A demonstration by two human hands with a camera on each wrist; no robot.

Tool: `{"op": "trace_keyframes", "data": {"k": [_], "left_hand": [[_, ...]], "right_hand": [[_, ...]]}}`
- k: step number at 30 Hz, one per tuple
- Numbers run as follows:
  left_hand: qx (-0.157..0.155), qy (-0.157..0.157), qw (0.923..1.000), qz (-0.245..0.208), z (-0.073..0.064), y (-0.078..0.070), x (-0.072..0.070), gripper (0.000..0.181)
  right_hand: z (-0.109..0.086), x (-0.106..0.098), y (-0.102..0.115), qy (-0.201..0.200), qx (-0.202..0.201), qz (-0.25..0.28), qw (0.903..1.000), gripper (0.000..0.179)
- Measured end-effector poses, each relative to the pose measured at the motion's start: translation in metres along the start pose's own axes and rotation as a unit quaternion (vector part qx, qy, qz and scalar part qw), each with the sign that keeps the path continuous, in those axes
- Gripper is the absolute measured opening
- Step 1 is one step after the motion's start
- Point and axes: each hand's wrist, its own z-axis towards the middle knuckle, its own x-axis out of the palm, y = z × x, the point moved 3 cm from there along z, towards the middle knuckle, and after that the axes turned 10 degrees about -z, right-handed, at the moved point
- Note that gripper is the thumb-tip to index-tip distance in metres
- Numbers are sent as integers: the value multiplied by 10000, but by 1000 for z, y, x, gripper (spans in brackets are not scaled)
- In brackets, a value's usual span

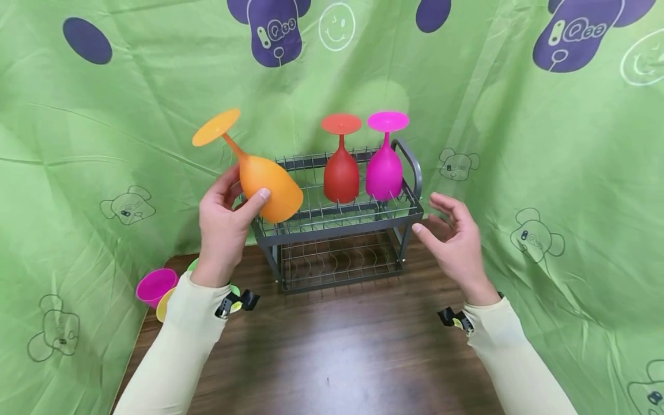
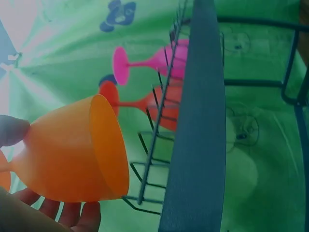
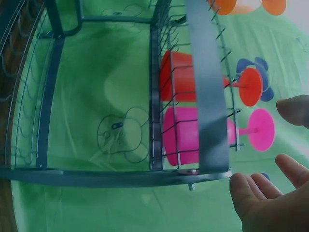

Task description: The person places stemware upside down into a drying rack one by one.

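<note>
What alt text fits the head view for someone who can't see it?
A person's left hand holds an orange goblet, tilted, foot up, at the left end of a two-tier wire dish rack. A red goblet and a magenta goblet stand upside down on the top tier; the empty right hand is beside the right end.

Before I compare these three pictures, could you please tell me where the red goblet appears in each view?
Head: red goblet just above centre, upside down on the dish rack.
Left wrist: red goblet above and left of centre, partly hidden.
Right wrist: red goblet above and right of centre, partly hidden.
Shared landmark: magenta goblet, beside it: right in head, above in left wrist, below in right wrist.
</note>
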Motion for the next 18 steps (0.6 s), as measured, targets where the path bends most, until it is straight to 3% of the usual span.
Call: {"op": "trace_keyframes", "data": {"k": [3, 10, 14, 18], "left_hand": [[-171, 59, 9994, 292, 10, 3, 1, 63], [-403, 209, 9948, 908, 28, 12, 6, 70], [-482, 356, 9882, 1408, 41, 16, 10, 72], [-605, 520, 9766, 1998, 52, 20, 14, 72]], "right_hand": [[6, 1, -4, 101, 95, -268, 9995, 67], [20, 7, -12, 447, 275, 26, 9986, 76], [26, 9, -15, 617, 319, -151, 9975, 80], [30, 10, -17, 709, 332, -335, 9964, 82]]}}
